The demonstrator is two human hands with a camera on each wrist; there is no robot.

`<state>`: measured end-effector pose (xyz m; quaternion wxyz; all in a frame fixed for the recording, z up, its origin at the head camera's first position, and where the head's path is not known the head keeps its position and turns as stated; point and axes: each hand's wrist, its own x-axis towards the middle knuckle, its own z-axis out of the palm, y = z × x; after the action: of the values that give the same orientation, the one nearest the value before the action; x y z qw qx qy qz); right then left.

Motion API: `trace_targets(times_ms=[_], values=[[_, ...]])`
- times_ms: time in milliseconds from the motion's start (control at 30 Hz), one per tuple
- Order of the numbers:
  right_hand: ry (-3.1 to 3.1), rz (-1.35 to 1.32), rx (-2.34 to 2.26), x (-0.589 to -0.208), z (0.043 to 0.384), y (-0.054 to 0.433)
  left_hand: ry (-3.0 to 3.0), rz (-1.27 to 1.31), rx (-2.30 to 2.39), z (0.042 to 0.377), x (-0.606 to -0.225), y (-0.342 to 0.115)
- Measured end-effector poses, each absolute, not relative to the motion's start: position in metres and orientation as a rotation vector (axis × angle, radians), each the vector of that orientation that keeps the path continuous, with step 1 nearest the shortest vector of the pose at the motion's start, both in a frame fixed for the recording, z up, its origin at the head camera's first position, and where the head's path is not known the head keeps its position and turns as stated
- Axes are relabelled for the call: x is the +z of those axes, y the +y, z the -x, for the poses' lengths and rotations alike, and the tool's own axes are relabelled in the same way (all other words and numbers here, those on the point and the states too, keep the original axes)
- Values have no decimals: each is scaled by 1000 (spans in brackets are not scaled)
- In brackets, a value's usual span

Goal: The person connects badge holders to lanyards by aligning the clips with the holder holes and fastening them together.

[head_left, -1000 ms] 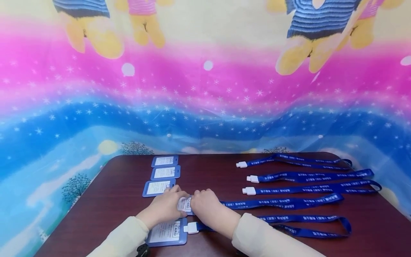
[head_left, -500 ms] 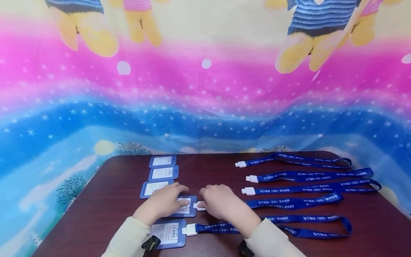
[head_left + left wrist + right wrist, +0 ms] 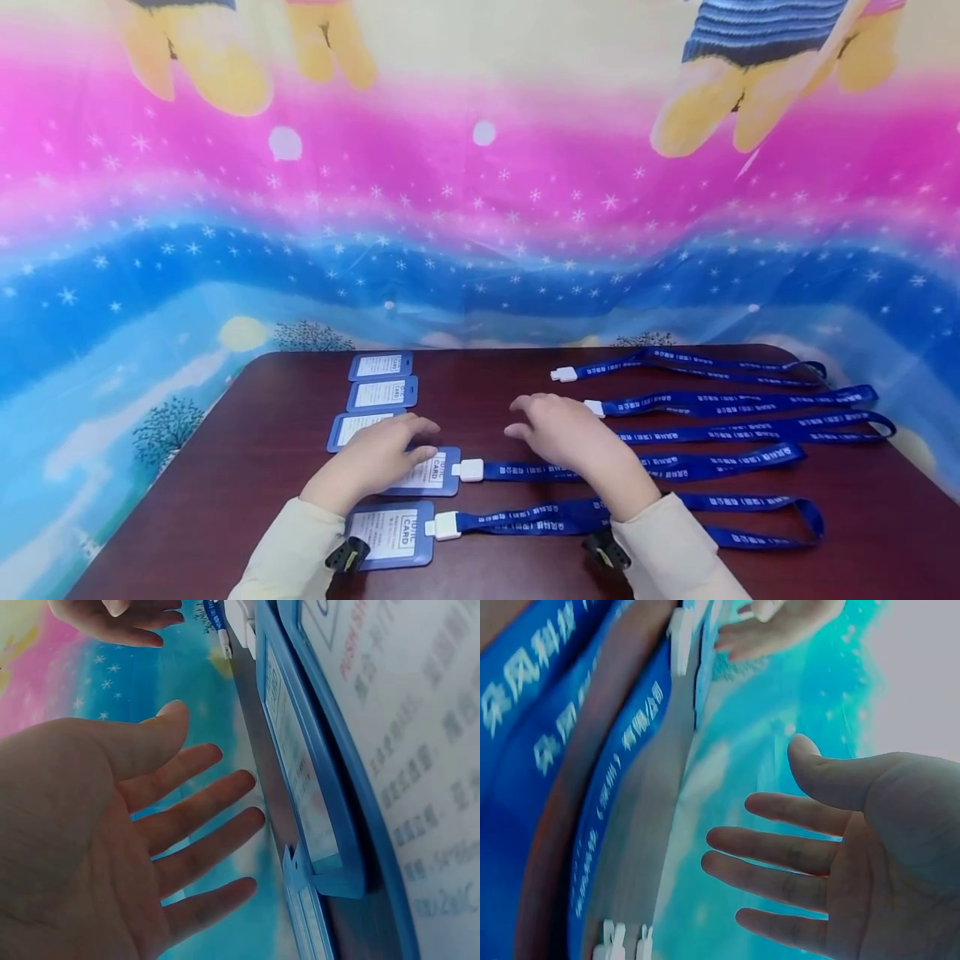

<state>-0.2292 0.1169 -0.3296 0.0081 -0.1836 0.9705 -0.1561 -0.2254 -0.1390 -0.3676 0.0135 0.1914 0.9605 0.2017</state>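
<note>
My left hand hovers with loosely spread fingers over a blue card holder, partly hiding it. The left wrist view shows the fingers apart from the holder, nothing in them. That holder's right end meets the white clip of a blue printed lanyard. My right hand is above the lanyards, fingers extended and holding nothing; it hides part of the third lanyard, including its clip. Nearest me, a second card holder is joined to a white clip on another blue lanyard.
Three more card holders lie in a column at the back left of the dark table. Three lanyards stretch across the right, their clips facing left. A patterned cloth hangs behind the table.
My right hand has let go of the clip at the second holder and moved right and up. My left thumb and fingers have lifted off that holder.
</note>
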Motion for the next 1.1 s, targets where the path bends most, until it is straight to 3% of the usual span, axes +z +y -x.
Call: trace_targets(times_ms=[633,1100], values=[[2938,472,-554,-329,246,175,3028,-596,592,222,-367,-142],[2880,319,-512,-345,255,187,3059,-486,605,225,-364,-150]])
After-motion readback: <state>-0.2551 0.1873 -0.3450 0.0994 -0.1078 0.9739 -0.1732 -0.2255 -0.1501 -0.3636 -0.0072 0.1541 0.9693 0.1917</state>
